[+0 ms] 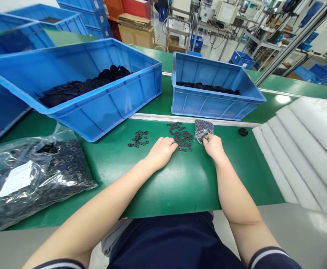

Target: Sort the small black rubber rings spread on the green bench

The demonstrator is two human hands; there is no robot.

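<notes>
My left hand (pixel 162 151) lies flat on the green bench mat (pixel 163 186), its fingertips at the near edge of a loose pile of small black rubber rings (pixel 181 136). My right hand (pixel 214 146) pinches the lower corner of a small clear plastic bag (pixel 203 130) filled with black rings. A smaller scatter of the same rings (pixel 138 139) lies left of my left hand. At the left, a large clear plastic bag of black rings (pixel 31 179) with a white label rests on the mat.
Two blue plastic crates (pixel 76 84) (pixel 214 93) holding black rings stand beyond the mat, with more blue crates (pixel 48 18) at far left. A black round part (pixel 242 132) sits to the right. Stepped white foam sheets (pixel 298 157) lie at right.
</notes>
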